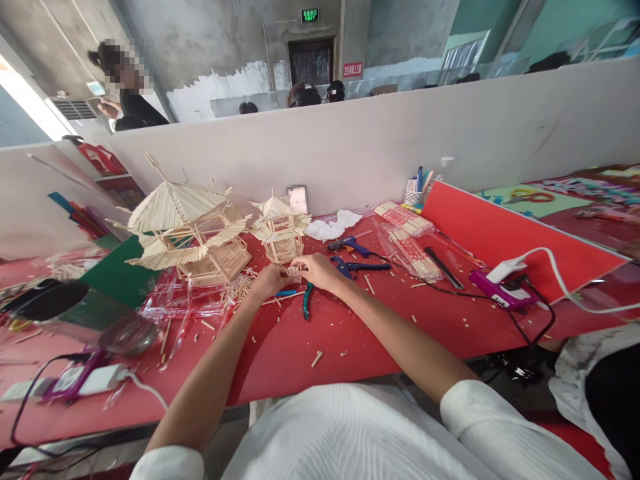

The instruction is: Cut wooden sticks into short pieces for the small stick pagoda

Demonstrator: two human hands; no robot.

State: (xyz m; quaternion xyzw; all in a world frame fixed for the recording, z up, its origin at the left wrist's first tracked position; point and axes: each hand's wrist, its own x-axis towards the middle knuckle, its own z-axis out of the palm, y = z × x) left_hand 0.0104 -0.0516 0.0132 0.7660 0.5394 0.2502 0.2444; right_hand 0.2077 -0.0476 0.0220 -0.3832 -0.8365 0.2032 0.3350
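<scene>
My left hand [270, 280] and my right hand [316, 270] meet over the red table, fingers closed on a small row of short wooden sticks [293, 272]. Just beyond them stands a small stick pavilion [281, 230]. A larger pavilion [185, 230] of the same pale sticks is farther left. Below my right hand lie green-handled pliers [307, 301], and a blue tool [287, 293] is partly hidden behind my hands. To the right are a glue gun [350, 245] and a blue cutter [361, 266].
Packs of wooden sticks [413, 250] lie to the right, beside a red board [515, 243]. Purple power strips [500, 291] with cables sit at both sides. A large clear jar [107, 320] lies at left. Stick scraps dot the table [360, 347]; a white partition [360, 147] stands behind.
</scene>
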